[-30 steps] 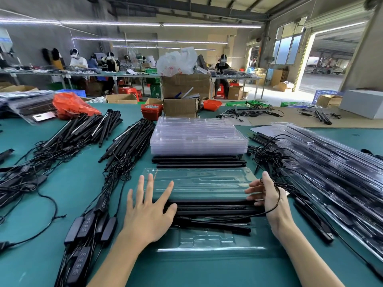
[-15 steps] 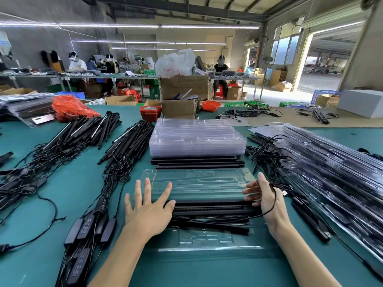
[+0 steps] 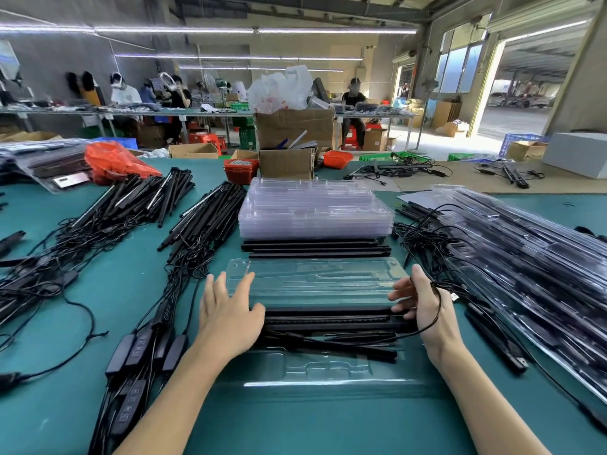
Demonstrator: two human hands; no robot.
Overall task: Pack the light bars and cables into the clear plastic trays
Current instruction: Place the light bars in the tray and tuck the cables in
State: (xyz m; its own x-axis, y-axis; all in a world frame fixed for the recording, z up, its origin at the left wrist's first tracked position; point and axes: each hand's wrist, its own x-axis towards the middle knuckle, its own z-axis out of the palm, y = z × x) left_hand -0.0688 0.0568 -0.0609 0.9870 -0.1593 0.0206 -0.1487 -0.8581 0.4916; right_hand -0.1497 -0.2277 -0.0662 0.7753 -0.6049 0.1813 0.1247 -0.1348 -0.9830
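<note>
A clear plastic tray (image 3: pixel 315 282) lies open in front of me on the green table, its near half (image 3: pixel 325 369) toward me. Black light bars (image 3: pixel 331 320) lie across the tray's middle, with a thin black cable (image 3: pixel 328 339) over them. My left hand (image 3: pixel 226 313) rests flat, fingers straight, on the tray's left end and the bars. My right hand (image 3: pixel 423 307) is at the right end, fingers on the tray edge, with the cable looped over its back.
A stack of empty clear trays (image 3: pixel 315 208) stands behind, with more black bars (image 3: pixel 315 248) in front of it. Bundles of bars and cables (image 3: pixel 203 224) lie to the left, controllers (image 3: pixel 141 353) near my left arm. Packed trays (image 3: pixel 525 257) pile up at right.
Both hands stayed at the tray's ends. My left hand's fingers have drawn closer together, and my right hand has lifted slightly with the cable over it.
</note>
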